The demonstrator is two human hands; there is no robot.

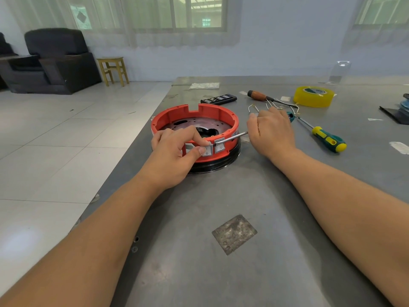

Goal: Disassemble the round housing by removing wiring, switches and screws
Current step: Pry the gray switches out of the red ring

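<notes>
The round orange housing (223,117) stands on a black base on the grey table. Two white rocker switches sit in its near wall. My left hand (177,151) pinches the left switch (207,150) between thumb and forefinger. My right hand (271,131) grips a screwdriver with a teal handle end; its metal shaft (234,136) reaches left to the top edge of the right switch (220,148). Inside the housing lies a perforated metal plate with a dark opening. Loose wires (261,106) lie behind my right hand.
On the table's right lie a green-yellow screwdriver (325,139), a wooden-handled tool (259,95), a yellow tape roll (313,96) and a black bit case (218,99). The table's left edge runs close beside the housing. A dark object sits at the far right edge.
</notes>
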